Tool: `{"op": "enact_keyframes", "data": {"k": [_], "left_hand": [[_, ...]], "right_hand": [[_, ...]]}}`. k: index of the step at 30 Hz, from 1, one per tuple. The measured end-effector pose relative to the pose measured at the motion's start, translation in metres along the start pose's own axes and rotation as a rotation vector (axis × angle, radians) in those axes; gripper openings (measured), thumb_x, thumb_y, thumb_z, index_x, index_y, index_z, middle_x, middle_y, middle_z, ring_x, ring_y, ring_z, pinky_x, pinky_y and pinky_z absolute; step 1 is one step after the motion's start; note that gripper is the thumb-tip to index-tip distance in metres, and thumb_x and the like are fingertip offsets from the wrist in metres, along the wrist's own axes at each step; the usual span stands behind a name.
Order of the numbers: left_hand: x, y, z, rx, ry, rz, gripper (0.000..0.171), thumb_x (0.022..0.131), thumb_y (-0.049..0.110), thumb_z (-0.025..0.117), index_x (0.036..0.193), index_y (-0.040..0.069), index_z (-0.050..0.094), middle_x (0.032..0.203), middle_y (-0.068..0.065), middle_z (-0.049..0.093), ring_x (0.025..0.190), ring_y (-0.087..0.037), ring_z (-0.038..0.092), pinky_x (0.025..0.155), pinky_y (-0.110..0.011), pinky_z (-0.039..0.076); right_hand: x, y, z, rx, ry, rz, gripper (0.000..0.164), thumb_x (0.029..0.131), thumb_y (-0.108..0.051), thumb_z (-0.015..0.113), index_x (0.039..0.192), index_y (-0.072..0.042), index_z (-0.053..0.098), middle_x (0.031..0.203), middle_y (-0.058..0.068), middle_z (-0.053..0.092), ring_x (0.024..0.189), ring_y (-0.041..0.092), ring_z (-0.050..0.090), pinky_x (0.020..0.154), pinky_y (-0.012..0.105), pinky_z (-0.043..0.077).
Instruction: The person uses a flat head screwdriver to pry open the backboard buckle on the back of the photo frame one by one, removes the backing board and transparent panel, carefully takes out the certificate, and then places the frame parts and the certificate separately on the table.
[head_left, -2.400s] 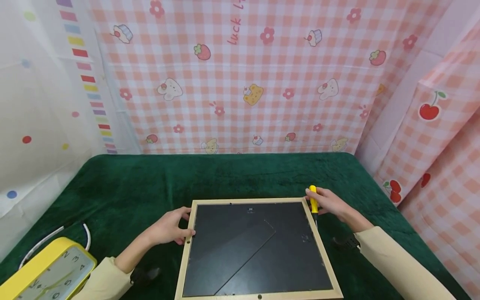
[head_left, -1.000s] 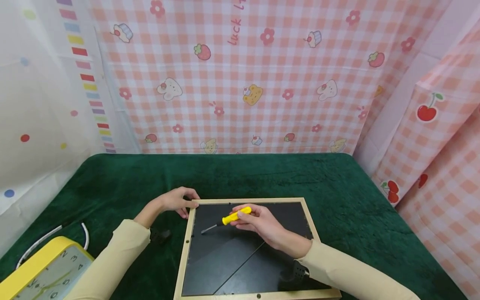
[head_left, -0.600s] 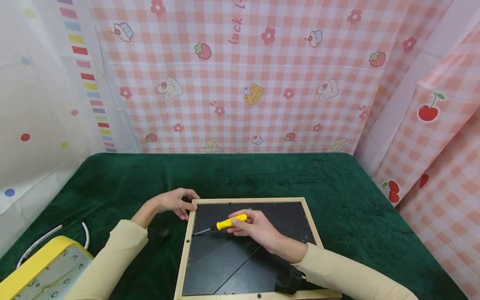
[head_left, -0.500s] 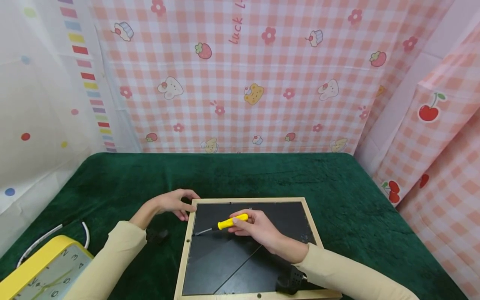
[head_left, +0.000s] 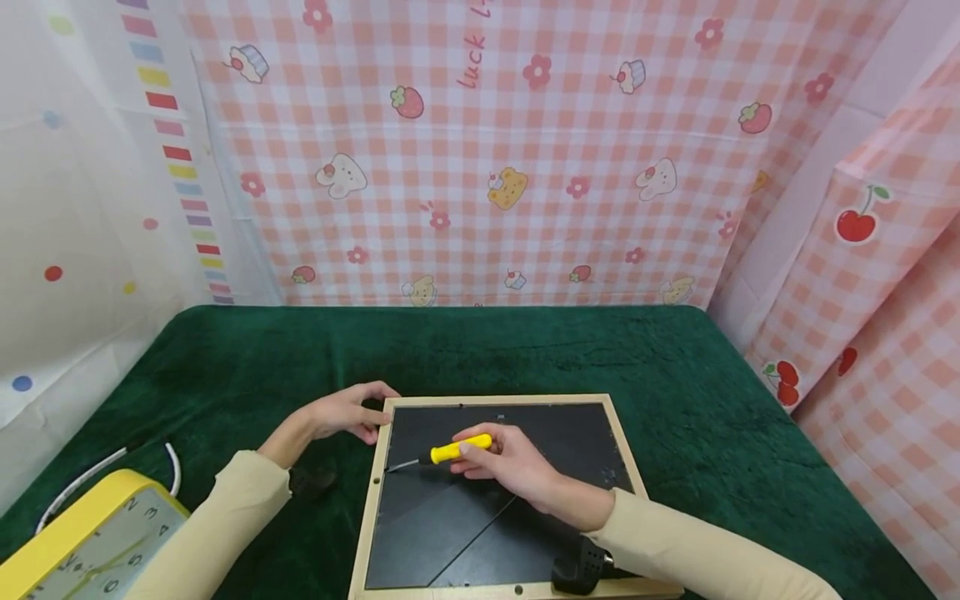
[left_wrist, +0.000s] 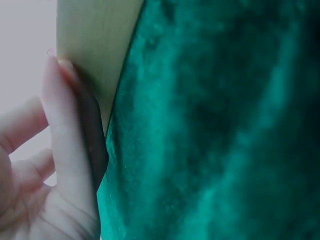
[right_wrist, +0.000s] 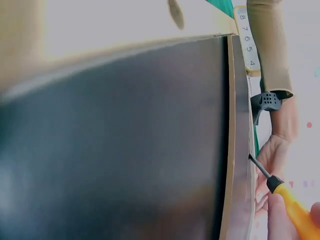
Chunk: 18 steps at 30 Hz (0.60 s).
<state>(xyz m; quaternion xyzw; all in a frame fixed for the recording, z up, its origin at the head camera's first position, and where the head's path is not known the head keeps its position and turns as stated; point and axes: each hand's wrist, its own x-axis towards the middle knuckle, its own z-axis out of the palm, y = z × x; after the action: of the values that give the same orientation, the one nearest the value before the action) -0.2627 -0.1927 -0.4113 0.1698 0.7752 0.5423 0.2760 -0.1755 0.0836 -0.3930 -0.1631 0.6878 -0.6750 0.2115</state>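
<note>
A picture frame [head_left: 365,533] with a light wood border lies back side up, its black backing board [head_left: 435,533] facing me. My right hand [head_left: 517,468] grips the yellow handle of a screwdriver [head_left: 450,451]. The tip of its shaft is right at the inner edge of the frame's left side, where a small dark tab sits; the right wrist view shows the screwdriver [right_wrist: 296,212] slanting to that edge. My left hand [head_left: 348,412] holds the frame's far left corner, thumb on the wood. In the left wrist view my left hand [left_wrist: 65,145] lies along the frame's border [left_wrist: 97,40].
A yellow clock [head_left: 90,542] stands at the near left, in front of a white cable [head_left: 174,471]. Dark green cloth [head_left: 480,350] covers the table. A pink checked curtain [head_left: 480,133] hangs behind it, and sheets hang at both sides.
My right hand has brought the screwdriver from the frame's right side across to its left inner edge. My left hand has slid up the left side to the far corner.
</note>
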Motion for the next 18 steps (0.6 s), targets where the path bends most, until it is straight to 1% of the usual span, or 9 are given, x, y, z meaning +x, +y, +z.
{"op": "enact_keyframes", "data": {"k": [6, 8, 13, 15, 18], "left_hand": [[0.001, -0.001, 0.000, -0.011, -0.002, 0.001, 0.035, 0.087, 0.010, 0.055, 0.117, -0.003, 0.040, 0.104, -0.017, 0.043, 0.058, -0.017, 0.053, 0.057, -0.028, 0.050], [0.001, 0.000, 0.000, -0.009, -0.004, 0.004, 0.035, 0.087, 0.010, 0.055, 0.117, -0.003, 0.040, 0.104, -0.017, 0.043, 0.058, -0.017, 0.053, 0.057, -0.028, 0.049], [0.001, 0.001, 0.000, 0.007, -0.018, 0.011, 0.034, 0.088, 0.009, 0.054, 0.116, -0.004, 0.039, 0.103, -0.017, 0.044, 0.058, -0.016, 0.053, 0.057, -0.028, 0.050], [0.001, 0.002, 0.000, 0.009, -0.023, 0.016, 0.034, 0.088, 0.008, 0.053, 0.116, -0.005, 0.039, 0.103, -0.017, 0.044, 0.058, -0.016, 0.053, 0.057, -0.028, 0.050], [0.001, 0.003, 0.000, 0.010, -0.025, 0.023, 0.035, 0.087, 0.007, 0.053, 0.116, -0.006, 0.038, 0.102, -0.018, 0.043, 0.058, -0.016, 0.053, 0.057, -0.028, 0.050]], "right_hand": [[0.003, -0.001, 0.006, 0.020, 0.013, -0.015, 0.033, 0.087, -0.008, 0.055, 0.113, 0.011, 0.048, 0.100, 0.016, 0.058, 0.085, 0.027, 0.061, 0.073, 0.034, 0.048], [0.003, -0.005, 0.009, 0.021, 0.024, -0.021, 0.032, 0.087, -0.007, 0.054, 0.113, 0.012, 0.048, 0.101, 0.017, 0.058, 0.085, 0.028, 0.061, 0.074, 0.035, 0.048], [0.004, -0.007, 0.015, 0.025, 0.052, -0.055, 0.031, 0.086, -0.007, 0.056, 0.111, 0.011, 0.049, 0.100, 0.017, 0.058, 0.084, 0.027, 0.061, 0.074, 0.033, 0.048], [0.005, -0.007, 0.017, 0.010, 0.068, -0.078, 0.029, 0.086, -0.007, 0.057, 0.110, 0.008, 0.050, 0.099, 0.016, 0.058, 0.083, 0.027, 0.061, 0.073, 0.033, 0.048], [0.002, -0.017, 0.023, -0.066, 0.091, -0.132, 0.023, 0.086, -0.005, 0.056, 0.105, 0.006, 0.053, 0.097, 0.017, 0.059, 0.082, 0.028, 0.062, 0.072, 0.032, 0.049]]}}
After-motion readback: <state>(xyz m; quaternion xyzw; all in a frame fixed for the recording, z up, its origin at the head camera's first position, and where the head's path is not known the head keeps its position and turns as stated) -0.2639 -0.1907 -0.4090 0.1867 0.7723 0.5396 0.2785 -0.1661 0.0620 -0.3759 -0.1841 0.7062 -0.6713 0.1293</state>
